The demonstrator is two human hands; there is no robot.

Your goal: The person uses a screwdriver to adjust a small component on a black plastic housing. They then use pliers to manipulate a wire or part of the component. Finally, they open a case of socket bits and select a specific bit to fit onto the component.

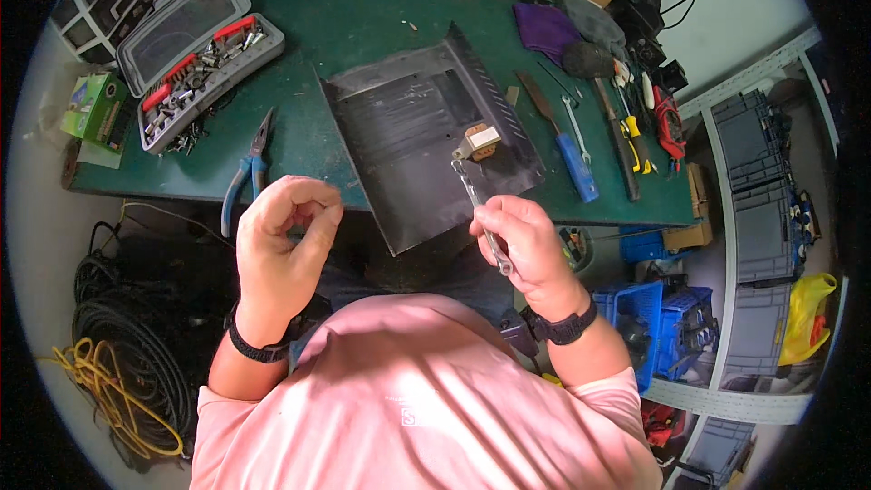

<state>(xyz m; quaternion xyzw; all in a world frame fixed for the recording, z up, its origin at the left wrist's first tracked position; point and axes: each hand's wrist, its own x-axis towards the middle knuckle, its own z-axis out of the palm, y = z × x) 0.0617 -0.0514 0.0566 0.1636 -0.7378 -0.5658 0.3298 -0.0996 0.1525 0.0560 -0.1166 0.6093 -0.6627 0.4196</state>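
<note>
My right hand [526, 240] grips a silver wrench [487, 223] by its lower part. The wrench slants up over the black sheet-metal panel [399, 172], and its far end is beside the tab of a small transformer [481, 141]; whether they touch I cannot tell. This brown transformer with a white label sits on the panel. My left hand [286, 245] is held in the air before the bench edge, fingers curled toward the thumb; anything pinched there is hidden. Just behind it lie blue-handled long-nose pliers [251, 163], jaws pointing away.
On the green bench [318, 18], a socket set case [213, 77] lies open at the left, by a green box [95, 109]. Rightward lie a blue-handled scraper [573, 163], another wrench [575, 127], a hammer [617, 141] and a purple cloth [544, 27]. Shelves with grey bins [762, 227] stand right.
</note>
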